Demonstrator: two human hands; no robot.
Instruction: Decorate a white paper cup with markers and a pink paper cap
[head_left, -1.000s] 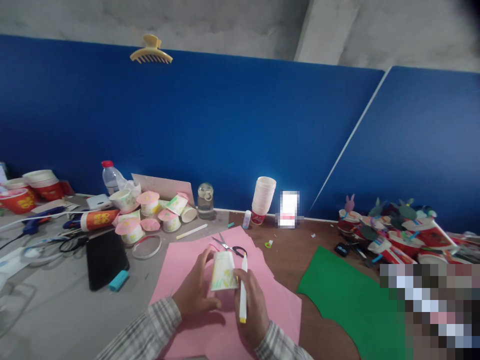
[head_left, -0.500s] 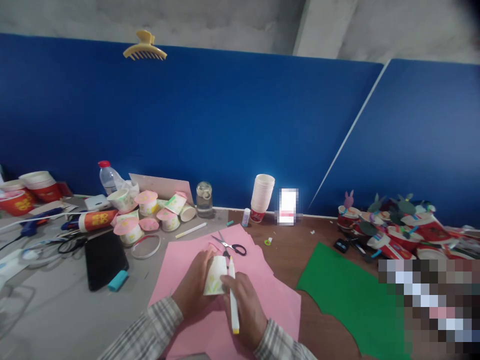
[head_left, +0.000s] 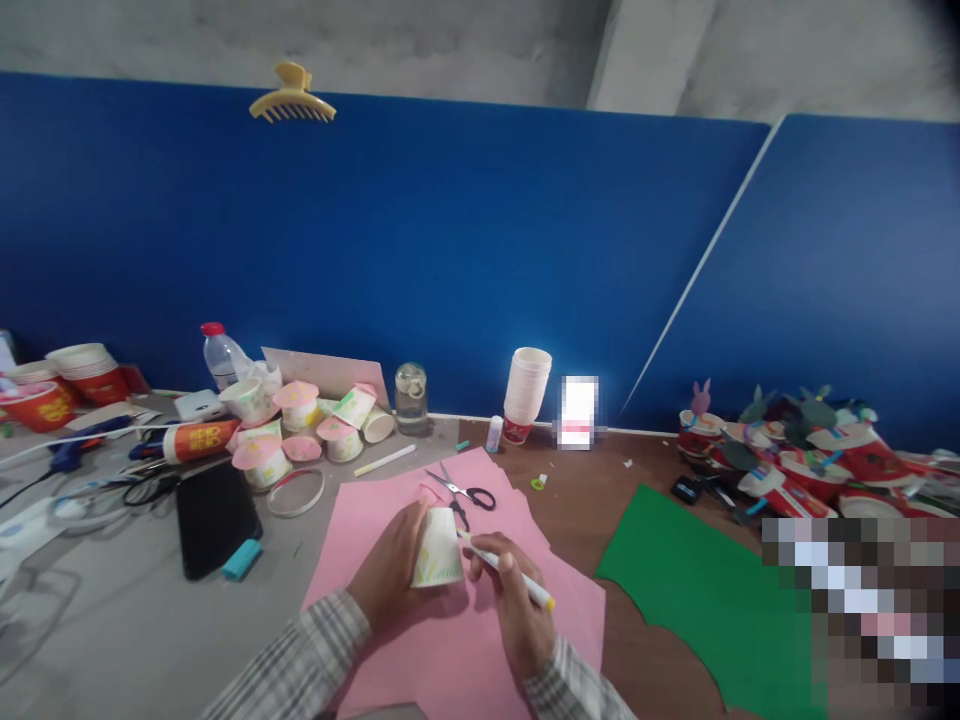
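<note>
My left hand (head_left: pixel 391 562) is wrapped round a white paper cup (head_left: pixel 438 550) with yellow and green markings, held on its side of the pink paper (head_left: pixel 405 660). Pinched in my right hand (head_left: pixel 516 595) is a white marker (head_left: pixel 521 578) with a yellow end, its tip pointing at the cup's right side. Whether the tip touches the cup, I cannot tell. Just beyond the cup, scissors (head_left: pixel 469 494) with black handles lie partly spread on the pink paper.
Decorated paper cups (head_left: pixel 259 465), a black phone (head_left: pixel 217 520) and a blue cap (head_left: pixel 241 560) are on the left. A glass jar (head_left: pixel 411 402) and a cup stack (head_left: pixel 527 390) stand at the back. Green paper (head_left: pixel 697 590) and rabbit-topped cups (head_left: pixel 701 425) are on the right.
The marker has swung from near upright to a slant, its tip now towards the cup. My right hand has shifted right and changed its grip; the cup has turned slightly in my left hand.
</note>
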